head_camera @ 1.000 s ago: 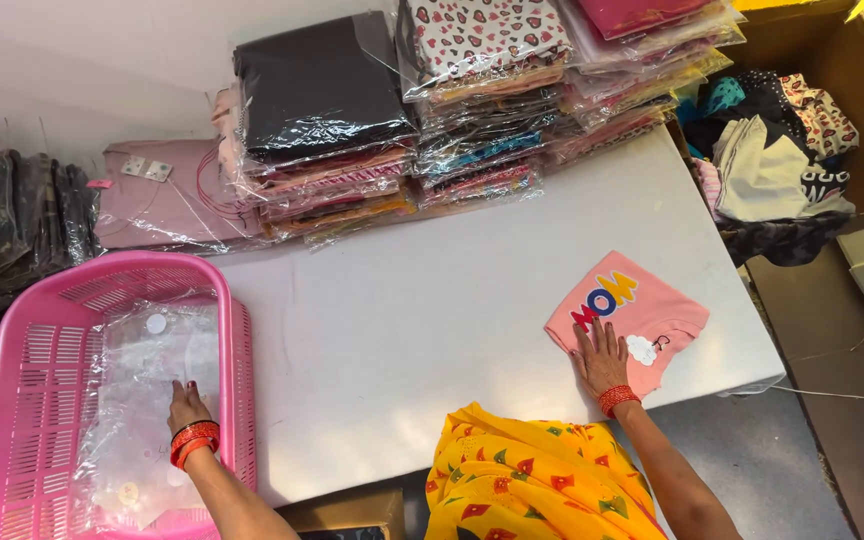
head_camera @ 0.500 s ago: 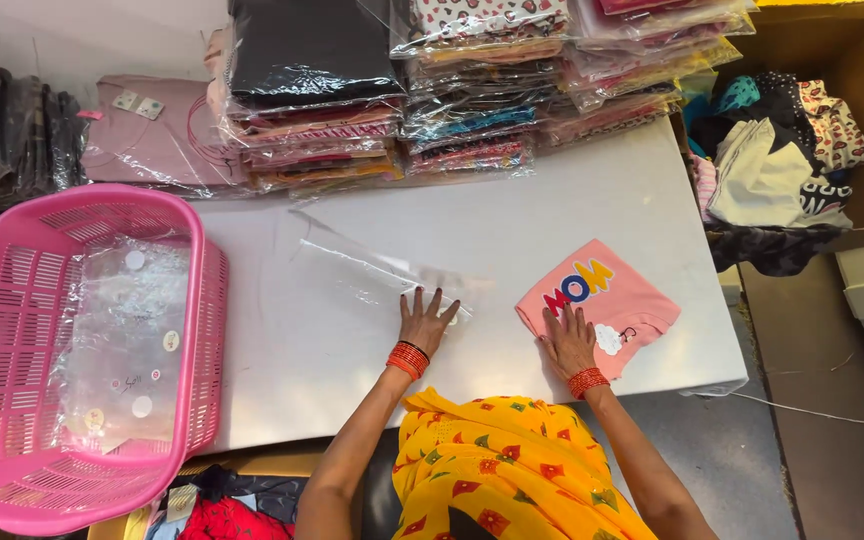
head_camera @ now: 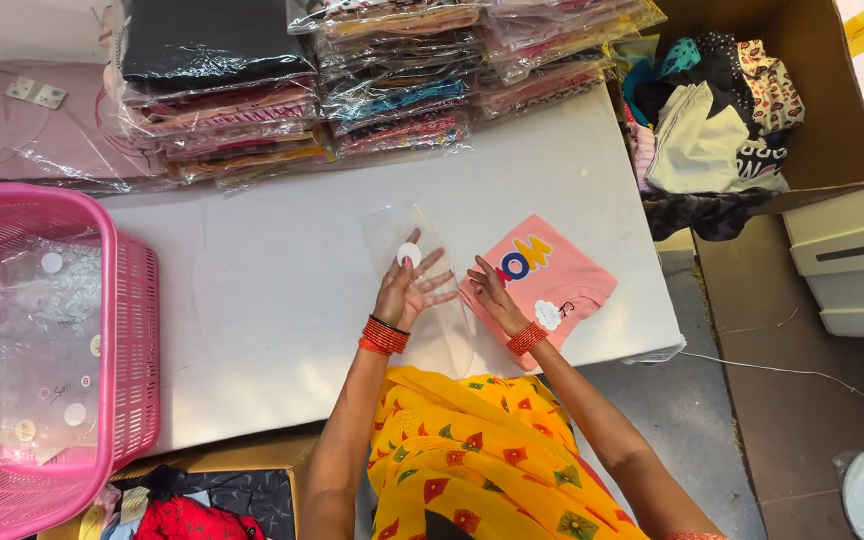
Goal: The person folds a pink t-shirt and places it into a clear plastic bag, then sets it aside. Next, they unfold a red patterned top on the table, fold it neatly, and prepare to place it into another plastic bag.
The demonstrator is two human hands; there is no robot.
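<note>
I am looking down at a white table (head_camera: 282, 310), and my left hand (head_camera: 407, 290) is lying flat with its fingers spread on a clear plastic bag (head_camera: 414, 240), pressing it against the tabletop. The bag is carrying a small round white sticker (head_camera: 409, 254) just beyond my fingertips. My right hand (head_camera: 490, 292) is sitting just beside the left one, at the near left edge of a folded pink garment (head_camera: 542, 280) with bright lettering and a white tag; its fingers are curling over that edge, though I cannot tell for sure whether they are pinching the cloth or the bag's edge. The garment is lying on the table's right side, touching the bag. Both wrists are wearing red bangles (head_camera: 384, 336).

Along the far edge, stacks of bagged garments (head_camera: 282, 90) are piling up side by side. A pink basket (head_camera: 137, 300) holding more clear bags is standing at the left, well apart from my hands. A cardboard box (head_camera: 832, 100) of loose clothes is sitting to the right.
</note>
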